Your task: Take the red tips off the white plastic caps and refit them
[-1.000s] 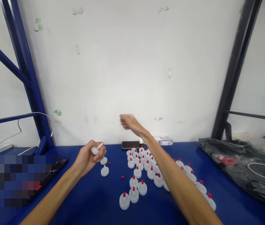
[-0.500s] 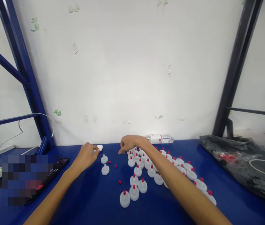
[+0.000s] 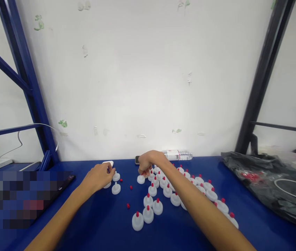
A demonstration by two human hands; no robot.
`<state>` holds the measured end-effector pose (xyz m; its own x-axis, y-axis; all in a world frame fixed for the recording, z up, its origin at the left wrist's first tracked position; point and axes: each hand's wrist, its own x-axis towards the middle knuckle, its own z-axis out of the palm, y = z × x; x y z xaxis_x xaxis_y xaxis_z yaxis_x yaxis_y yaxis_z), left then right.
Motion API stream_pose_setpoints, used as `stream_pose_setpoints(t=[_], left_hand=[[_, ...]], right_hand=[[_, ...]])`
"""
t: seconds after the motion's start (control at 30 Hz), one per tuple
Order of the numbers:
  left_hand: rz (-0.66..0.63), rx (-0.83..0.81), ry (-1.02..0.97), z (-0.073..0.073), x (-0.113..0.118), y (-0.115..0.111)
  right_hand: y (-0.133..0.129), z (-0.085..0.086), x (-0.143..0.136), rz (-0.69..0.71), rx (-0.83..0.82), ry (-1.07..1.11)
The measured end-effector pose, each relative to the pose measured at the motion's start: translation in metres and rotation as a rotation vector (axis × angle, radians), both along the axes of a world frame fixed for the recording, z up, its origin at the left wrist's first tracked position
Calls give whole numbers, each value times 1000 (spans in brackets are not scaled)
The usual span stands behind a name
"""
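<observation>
My left hand [image 3: 98, 177] has thumb and index finger pinched at the nozzle of an untipped white nozzle cap [image 3: 116, 176]. A second untipped white nozzle cap [image 3: 116, 188] stands just nearer, and part of another white cap [image 3: 107, 185] shows beneath the hand. My right hand [image 3: 147, 164] bends down with its fingers closed over a white nozzle cap [image 3: 141, 180], whose top they hide. Loose red tips [image 3: 131, 187] lie between the hands. Several white nozzle caps with red tips [image 3: 148, 214] stand below and right of my right hand, partly behind the forearm.
A clear plastic bottle [image 3: 178, 154] lies along the wall, with a small dark device [image 3: 137, 160] left of it. A white object [image 3: 108, 162] sits behind my left hand. A phone [image 3: 56, 195] lies left; a black plastic bag [image 3: 265, 188] covers the table's right side.
My right hand has come down and now has its fingers on a white cap on the table. The left hand has shifted to an untipped cap's nozzle. Two loose red tips have rolled slightly.
</observation>
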<state>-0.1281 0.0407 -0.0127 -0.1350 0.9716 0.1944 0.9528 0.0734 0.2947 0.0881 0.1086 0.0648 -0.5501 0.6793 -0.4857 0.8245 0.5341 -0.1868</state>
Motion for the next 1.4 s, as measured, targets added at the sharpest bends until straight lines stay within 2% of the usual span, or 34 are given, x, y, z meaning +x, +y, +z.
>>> stream_pose_setpoints(t=[0.1,0.23,0.37,0.5,0.6,0.7,0.8,0.93,1.07,1.17,1.27,1.4], left_hand=[[-115,142,-88,13,15,-9],[-299,196,-258,26,38,-23],[-274,282,-373,23,46,-23],[-224,360,-491,15,42,-16],[-233,368,-625,13,39,-13],[-241,362,-740,16,38,-14],[-258,331,-810,22,40,-19],[-319,282,-933,30,47,-24],[-414,203,-1171,35,51,-27],[-472,132,-1355,39,49,-29],[-507,105,-1474,42,45,-32],[-504,101,-1532,40,39,-30]], right_hand=[[-2,11,5,96,78,214],[-5,22,7,233,109,473],[-8,20,3,253,194,579],[-6,6,-10,213,311,615],[-6,-3,-21,213,336,665],[-9,-5,-26,201,340,756],[-9,-3,-21,187,291,849],[-5,0,-12,235,107,960],[-3,-1,-16,308,-113,1053],[-6,-1,-25,316,-220,1124],[-13,-1,-32,308,-254,1189],[-23,-8,-42,268,-219,1248]])
